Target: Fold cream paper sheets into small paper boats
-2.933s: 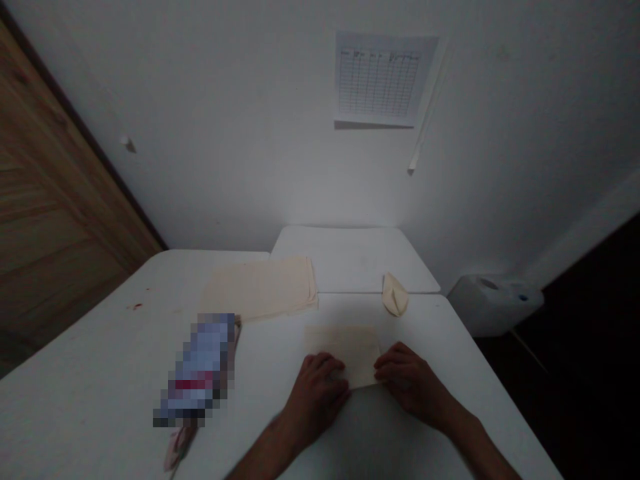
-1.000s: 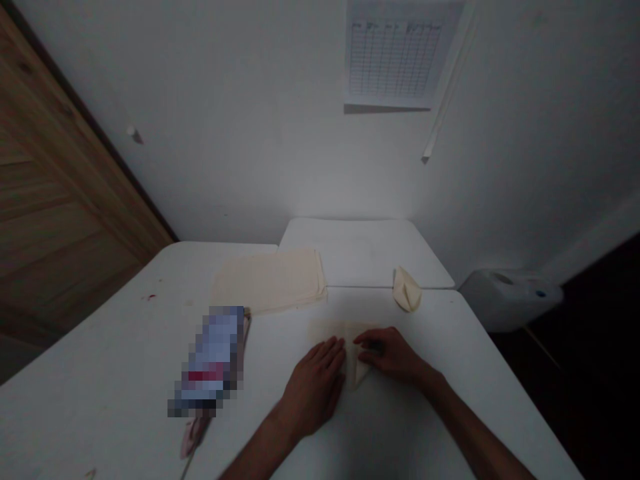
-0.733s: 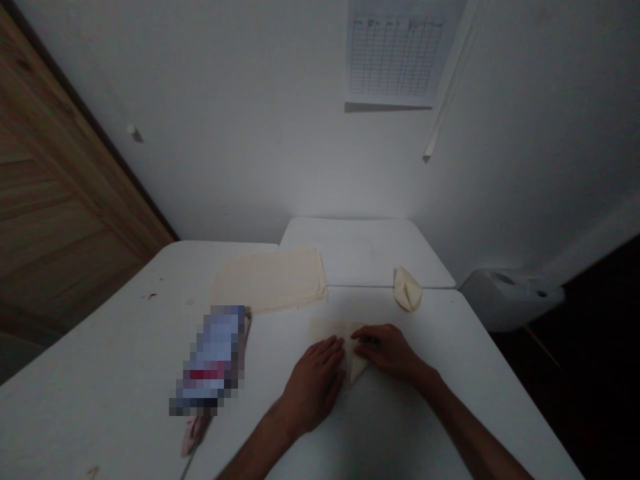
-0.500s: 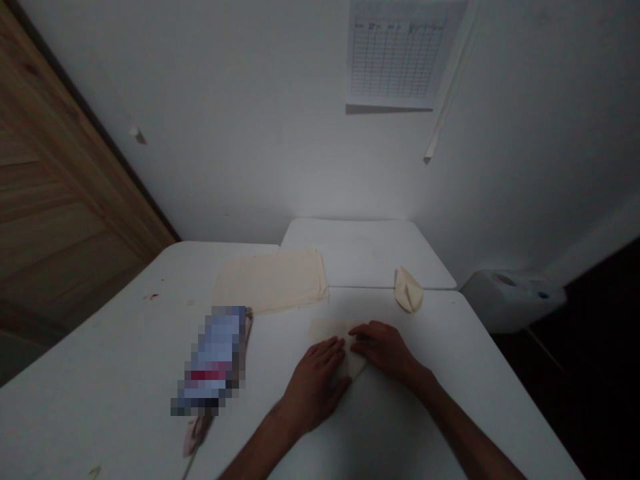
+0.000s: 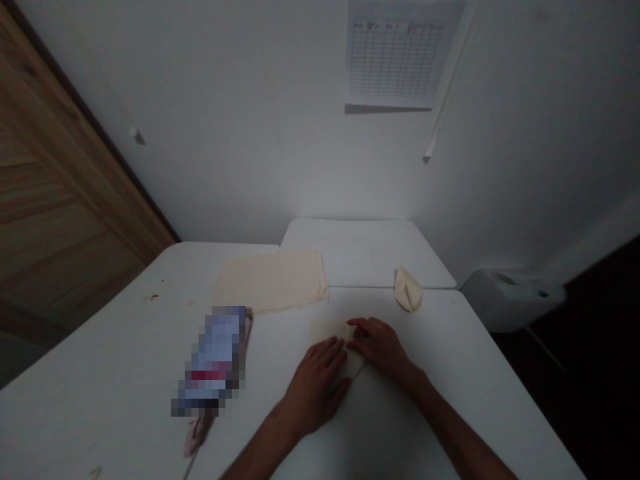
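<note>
A thin cream sheet (image 5: 355, 365), cloth or paper, lies partly folded on the white table, mostly covered by my hands. My left hand (image 5: 317, 380) rests flat on its left part, fingers stretched out and thumb apart. From the right, my right hand (image 5: 379, 343) touches the sheet with bent fingers; a gap shows between its index finger and thumb. The fingertips of both hands are close together near a fold. Beyond my right hand stands a small folded cream piece (image 5: 409, 291) with a pointed top.
A stack of flat cream sheets (image 5: 273, 280) lies at the back left. Nearer, a blurred-out bluish item (image 5: 215, 360) rests on the white table (image 5: 125, 373). A whitish container (image 5: 510, 300) is beyond the right edge. A printed chart (image 5: 397, 60) hangs on the wall.
My right index finger has lifted slightly away from the thumb, and the right thumb has shifted a little left toward my left fingertips. My left hand stays in place.
</note>
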Motion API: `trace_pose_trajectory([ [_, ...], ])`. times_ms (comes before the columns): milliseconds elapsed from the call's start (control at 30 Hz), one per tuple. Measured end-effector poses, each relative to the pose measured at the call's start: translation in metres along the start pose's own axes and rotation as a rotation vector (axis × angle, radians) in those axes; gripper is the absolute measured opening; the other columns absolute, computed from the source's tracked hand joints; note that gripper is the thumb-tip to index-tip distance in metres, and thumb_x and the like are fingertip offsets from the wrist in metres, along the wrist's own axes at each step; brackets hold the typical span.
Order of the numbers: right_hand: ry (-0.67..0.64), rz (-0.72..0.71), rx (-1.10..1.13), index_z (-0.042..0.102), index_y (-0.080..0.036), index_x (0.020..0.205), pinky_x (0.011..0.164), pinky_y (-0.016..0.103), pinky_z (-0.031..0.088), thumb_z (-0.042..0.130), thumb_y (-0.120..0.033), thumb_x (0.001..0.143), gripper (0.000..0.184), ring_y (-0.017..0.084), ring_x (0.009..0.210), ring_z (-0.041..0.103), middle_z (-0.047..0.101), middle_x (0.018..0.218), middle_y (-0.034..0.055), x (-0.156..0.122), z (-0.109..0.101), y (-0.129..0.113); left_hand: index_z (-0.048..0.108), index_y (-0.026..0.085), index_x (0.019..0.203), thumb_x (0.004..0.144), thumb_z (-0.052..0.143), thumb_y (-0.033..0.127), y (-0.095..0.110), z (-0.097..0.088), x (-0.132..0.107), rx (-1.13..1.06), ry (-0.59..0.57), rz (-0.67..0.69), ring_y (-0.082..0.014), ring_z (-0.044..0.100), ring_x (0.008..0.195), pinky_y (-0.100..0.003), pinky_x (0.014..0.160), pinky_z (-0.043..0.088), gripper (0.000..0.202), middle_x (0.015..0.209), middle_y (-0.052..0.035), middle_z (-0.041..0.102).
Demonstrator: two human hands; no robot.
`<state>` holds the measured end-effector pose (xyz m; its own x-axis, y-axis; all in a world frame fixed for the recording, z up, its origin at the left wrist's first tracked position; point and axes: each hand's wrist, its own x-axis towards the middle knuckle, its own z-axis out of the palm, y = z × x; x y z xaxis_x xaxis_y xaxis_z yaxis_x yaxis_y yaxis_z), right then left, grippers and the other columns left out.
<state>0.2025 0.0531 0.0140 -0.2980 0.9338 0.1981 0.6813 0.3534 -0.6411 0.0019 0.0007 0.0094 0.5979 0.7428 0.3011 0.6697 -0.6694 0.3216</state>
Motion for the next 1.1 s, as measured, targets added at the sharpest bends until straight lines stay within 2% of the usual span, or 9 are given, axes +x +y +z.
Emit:
trace_pose_trajectory([
  [167, 0.016, 0.017, 0.002, 0.064, -0.025, 0.11, 0.079, 0.031, 0.047, 0.069, -0.021, 0.078, 0.033, 0.018, 0.082, 0.062, 0.068, 0.083, 0.0003, 0.0, 0.002, -0.002, 0.056, 0.02, 0.12, 0.086, 0.055, 0.022, 0.001, -0.001, 0.0, 0.028, -0.01, 0.022, -0.0319, 0.04, 0.131, -0.053, 0.103, 0.041, 0.033, 0.137, -0.0119, 0.05],
  [333, 0.022, 0.039, 0.009, 0.064, -0.026, 0.109, 0.08, 0.031, 0.047, 0.068, -0.024, 0.079, 0.031, 0.018, 0.082, 0.062, 0.068, 0.083, 0.0004, 0.0, 0.002, -0.002, 0.056, 0.022, 0.119, 0.088, 0.052, 0.023, 0.0, 0.0, -0.001, 0.031, 0.032, 0.041, -0.0319, 0.041, 0.131, -0.054, 0.102, 0.042, 0.031, 0.137, -0.0117, 0.05],
  [467, 0.033, 0.02, 0.014, 0.064, -0.025, 0.109, 0.078, 0.031, 0.048, 0.07, -0.027, 0.079, 0.031, 0.019, 0.082, 0.062, 0.068, 0.083, 0.0008, -0.001, 0.004, 0.001, 0.056, 0.022, 0.12, 0.089, 0.051, 0.022, 0.001, -0.001, -0.001, 0.041, 0.011, 0.048, -0.0319, 0.041, 0.13, -0.053, 0.102, 0.041, 0.032, 0.136, -0.0115, 0.051],
  [633, 0.119, -0.063, -0.024, 0.066, -0.022, 0.106, 0.081, 0.034, 0.048, 0.07, -0.035, 0.081, 0.028, 0.02, 0.084, 0.061, 0.069, 0.087, 0.0036, -0.003, 0.008, 0.005, 0.055, 0.019, 0.12, 0.089, 0.049, 0.02, 0.005, -0.003, 0.001, 0.077, -0.044, 0.043, -0.0321, 0.039, 0.132, -0.053, 0.105, 0.038, 0.031, 0.138, -0.0114, 0.049],
  [767, 0.162, -0.178, -0.084, 0.067, -0.021, 0.097, 0.085, 0.034, 0.047, 0.062, -0.027, 0.088, 0.013, 0.019, 0.087, 0.06, 0.069, 0.09, 0.0043, -0.008, 0.003, 0.008, 0.055, 0.019, 0.12, 0.09, 0.048, 0.022, 0.006, -0.004, 0.002, 0.082, -0.047, 0.045, -0.0314, 0.041, 0.13, -0.054, 0.103, 0.039, 0.03, 0.134, -0.0124, 0.053],
  [833, 0.184, -0.258, -0.133, 0.068, -0.021, 0.094, 0.086, 0.035, 0.046, 0.058, -0.024, 0.09, 0.011, 0.019, 0.089, 0.058, 0.069, 0.092, 0.0047, -0.015, -0.002, 0.008, 0.054, 0.02, 0.121, 0.09, 0.048, 0.022, 0.006, -0.004, 0.002, 0.08, -0.035, 0.051, -0.0313, 0.042, 0.13, -0.054, 0.103, 0.039, 0.031, 0.133, -0.0123, 0.054],
  [967, 0.17, -0.344, -0.266, 0.068, -0.022, 0.091, 0.083, 0.037, 0.044, 0.052, -0.02, 0.092, 0.016, 0.02, 0.086, 0.055, 0.067, 0.091, 0.0059, -0.034, -0.009, 0.005, 0.053, 0.019, 0.122, 0.09, 0.048, 0.022, 0.005, -0.003, 0.001, 0.083, -0.042, 0.058, -0.0314, 0.041, 0.131, -0.054, 0.104, 0.038, 0.032, 0.135, -0.0121, 0.052],
  [1100, 0.075, -0.378, -0.353, 0.067, -0.023, 0.094, 0.082, 0.037, 0.042, 0.049, -0.018, 0.092, 0.018, 0.021, 0.088, 0.052, 0.064, 0.093, 0.0062, -0.051, -0.011, -0.002, 0.054, 0.019, 0.122, 0.09, 0.049, 0.021, 0.004, -0.003, 0.001, 0.082, -0.056, 0.049, -0.032, 0.039, 0.131, -0.054, 0.105, 0.038, 0.032, 0.136, -0.011, 0.051],
])
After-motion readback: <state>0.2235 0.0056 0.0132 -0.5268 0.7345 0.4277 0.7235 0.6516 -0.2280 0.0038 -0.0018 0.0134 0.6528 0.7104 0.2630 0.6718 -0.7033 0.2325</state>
